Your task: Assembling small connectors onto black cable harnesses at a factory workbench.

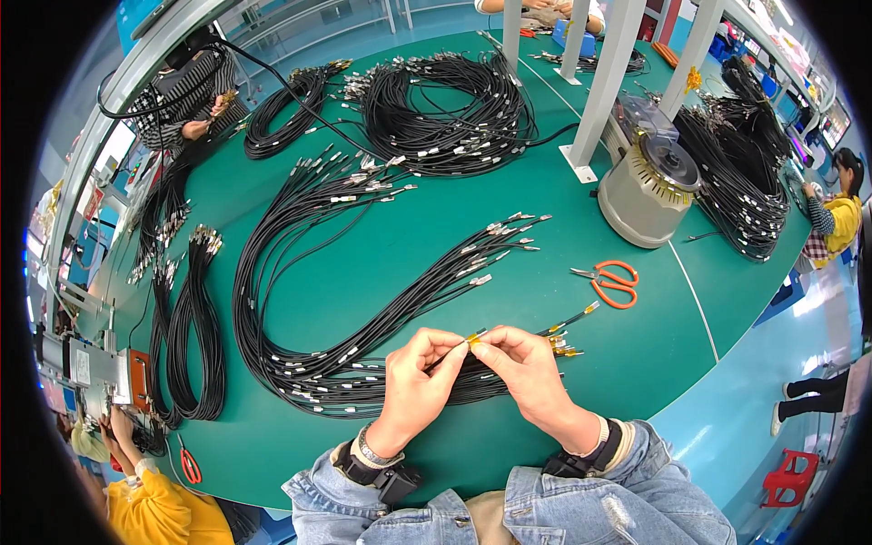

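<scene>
Close together in front of me, my left hand (420, 381) and my right hand (529, 371) both pinch with thumb and forefinger. Between their fingertips is the end of a thin black cable, with a small yellow piece (473, 339) showing; whether that is tape or a connector is too small to tell. Under and behind my hands lies a curved bundle of black cables (263, 336) with white tags along them. Several cable ends with yellow tips (565, 349) stick out just right of my right hand.
Orange-handled scissors (618, 283) lie to the right, below a round grey machine (647, 195) and a white post (595, 109). Coiled black cables (386, 127) occupy the table's far side, and looped cables (195, 336) the left. Other people work around the green table (545, 218).
</scene>
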`<state>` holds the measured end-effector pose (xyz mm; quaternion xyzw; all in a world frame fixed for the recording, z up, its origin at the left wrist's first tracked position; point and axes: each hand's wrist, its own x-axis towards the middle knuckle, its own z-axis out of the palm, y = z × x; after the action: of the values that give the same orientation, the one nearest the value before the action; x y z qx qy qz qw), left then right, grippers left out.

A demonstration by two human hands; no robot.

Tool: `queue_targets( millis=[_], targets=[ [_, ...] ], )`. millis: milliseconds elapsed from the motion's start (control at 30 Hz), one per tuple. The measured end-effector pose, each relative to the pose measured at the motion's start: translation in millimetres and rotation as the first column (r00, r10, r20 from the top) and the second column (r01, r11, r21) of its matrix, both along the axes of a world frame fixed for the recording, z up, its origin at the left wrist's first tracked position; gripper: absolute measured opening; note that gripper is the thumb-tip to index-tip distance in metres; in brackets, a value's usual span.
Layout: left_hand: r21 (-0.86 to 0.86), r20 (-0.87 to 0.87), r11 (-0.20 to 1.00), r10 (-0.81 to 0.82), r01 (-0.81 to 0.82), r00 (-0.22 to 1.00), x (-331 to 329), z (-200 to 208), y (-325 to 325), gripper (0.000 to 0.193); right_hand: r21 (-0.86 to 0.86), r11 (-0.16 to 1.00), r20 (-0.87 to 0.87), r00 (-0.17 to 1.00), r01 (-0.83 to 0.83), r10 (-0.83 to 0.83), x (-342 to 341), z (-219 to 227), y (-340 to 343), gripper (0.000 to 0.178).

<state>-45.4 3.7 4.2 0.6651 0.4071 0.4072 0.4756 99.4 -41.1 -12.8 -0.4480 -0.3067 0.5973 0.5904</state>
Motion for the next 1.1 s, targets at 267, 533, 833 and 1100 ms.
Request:
queue_targets(
  millis=[267,533,833,1100],
  targets=[
    [0.162,-0.071,0.986,0.050,-0.038,0.996,3.2,0.9,-3.6,0.007,0.017,1.000,-0.003,1.000,0.013,-0.013,-1.7,0.8,0.2,0.008],
    [0.255,-0.116,0.966,0.075,-0.043,0.990,3.0,-8.5,-5.2,0.007,-0.006,1.000,0.016,1.000,0.017,-0.017,-1.2,0.3,-0.8,0.009],
    [0.150,-0.164,0.987,-0.026,0.051,0.986,-3.3,-0.8,0.5,0.008,0.008,0.999,0.055,0.998,0.035,-0.035,-2.9,-2.8,-0.1,0.010],
    [0.329,-0.234,0.943,0.023,0.057,0.972,0.9,-2.7,-2.2,0.005,0.052,0.996,0.077,0.994,0.068,-0.072,-5.7,-5.1,-0.6,0.012]
  ],
)
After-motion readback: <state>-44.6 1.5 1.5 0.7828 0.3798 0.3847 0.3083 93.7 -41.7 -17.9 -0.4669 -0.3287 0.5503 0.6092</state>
